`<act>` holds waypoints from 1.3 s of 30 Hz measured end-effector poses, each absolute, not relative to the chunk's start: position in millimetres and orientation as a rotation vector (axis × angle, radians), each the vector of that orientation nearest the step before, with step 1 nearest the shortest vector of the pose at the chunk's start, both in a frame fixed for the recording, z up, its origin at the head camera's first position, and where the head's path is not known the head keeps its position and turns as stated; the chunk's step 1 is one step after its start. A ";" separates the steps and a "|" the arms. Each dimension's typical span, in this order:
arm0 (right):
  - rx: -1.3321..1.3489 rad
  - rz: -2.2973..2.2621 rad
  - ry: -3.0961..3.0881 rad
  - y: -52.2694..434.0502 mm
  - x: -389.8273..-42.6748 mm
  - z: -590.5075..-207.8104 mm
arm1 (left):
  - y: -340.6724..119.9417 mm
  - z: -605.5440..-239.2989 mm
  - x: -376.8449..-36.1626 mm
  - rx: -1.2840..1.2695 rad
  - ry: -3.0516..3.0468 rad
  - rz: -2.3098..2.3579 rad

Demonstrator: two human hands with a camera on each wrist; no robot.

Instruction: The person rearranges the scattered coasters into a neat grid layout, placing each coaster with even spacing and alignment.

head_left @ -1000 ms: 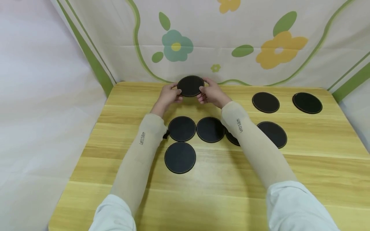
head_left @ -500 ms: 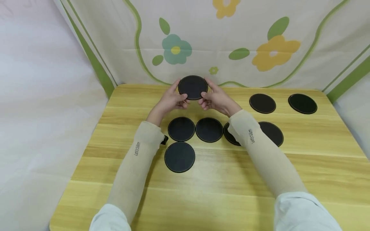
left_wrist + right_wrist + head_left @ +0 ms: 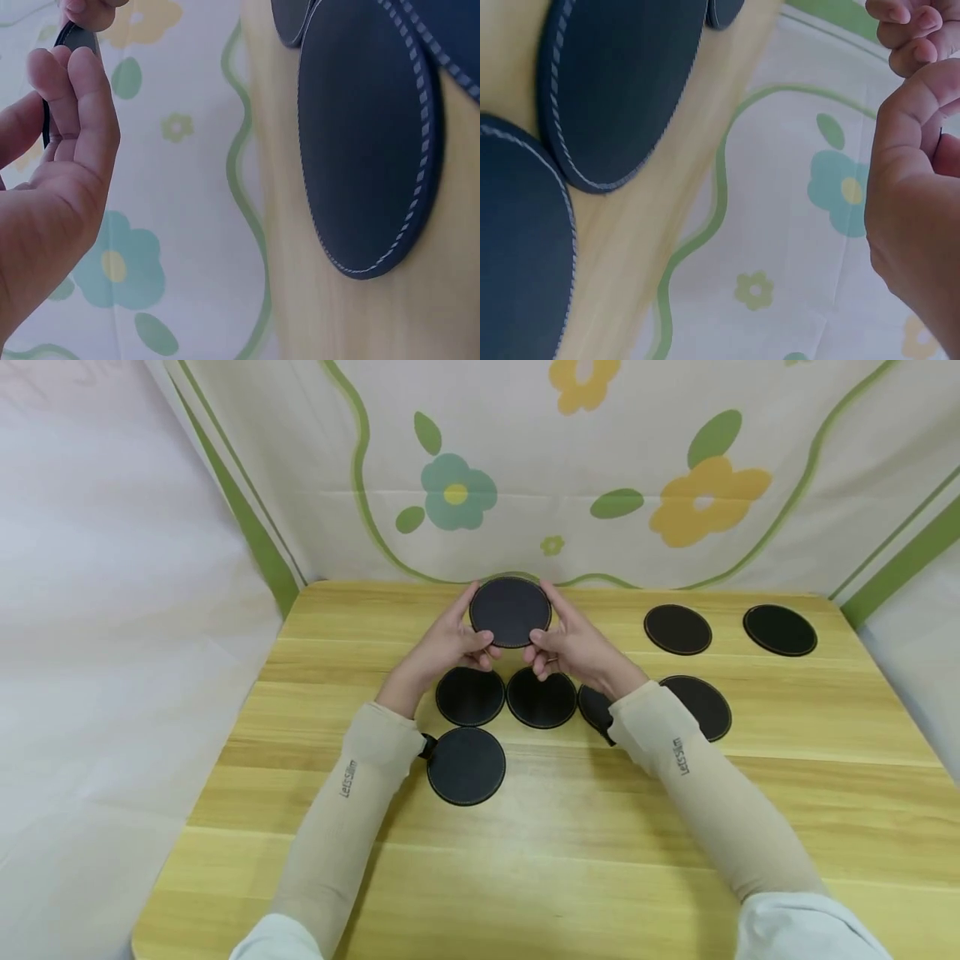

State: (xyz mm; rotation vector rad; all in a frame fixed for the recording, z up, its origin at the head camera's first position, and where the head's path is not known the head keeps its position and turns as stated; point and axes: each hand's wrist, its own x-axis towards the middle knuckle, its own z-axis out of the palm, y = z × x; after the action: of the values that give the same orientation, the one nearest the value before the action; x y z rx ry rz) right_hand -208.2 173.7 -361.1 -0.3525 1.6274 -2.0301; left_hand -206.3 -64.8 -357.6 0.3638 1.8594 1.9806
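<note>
Both my hands hold one round black coaster [image 3: 511,612] with a stitched rim, raised over the table and tilted so its face shows. My left hand [image 3: 448,642] pinches its left edge, thumb on the near face. On the right edge my right hand [image 3: 576,642] grips the same way. Below them, a row of similar coasters lies on the wood: one at the left [image 3: 470,697], a second [image 3: 542,700] touching it, and a third [image 3: 595,706] partly behind my right wrist. Another coaster [image 3: 467,766] lies nearer me, under the left one. In the left wrist view the held coaster [image 3: 82,39] shows only in part.
Farther right on the wooden table [image 3: 585,877] lie a coaster [image 3: 697,703] partly covered by my right sleeve and two coasters, one brownish [image 3: 678,629] and one dark [image 3: 780,630], near the back edge. A flowered cloth [image 3: 525,468] hangs behind the table.
Both hands have brought the held coaster toward me and slightly right, from the table's back edge to just behind the row. The lying coasters have stayed in place.
</note>
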 end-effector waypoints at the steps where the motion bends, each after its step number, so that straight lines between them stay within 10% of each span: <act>1: -0.358 -2.029 1.630 174.2 -205.3 -362.3 | -64.5 -357.8 -203.1 0.367 1.869 1.971; 39: -0.328 -1.969 1.734 204.0 -104.9 -389.1 | -53.7 -381.2 -109.9 0.396 1.762 1.900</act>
State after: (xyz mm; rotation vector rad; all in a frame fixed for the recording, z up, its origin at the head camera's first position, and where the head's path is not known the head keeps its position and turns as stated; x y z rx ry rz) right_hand -104.9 204.0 -389.1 -0.3282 1.7343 -1.9686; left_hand -109.9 -53.7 -381.2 0.3959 1.7617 1.8996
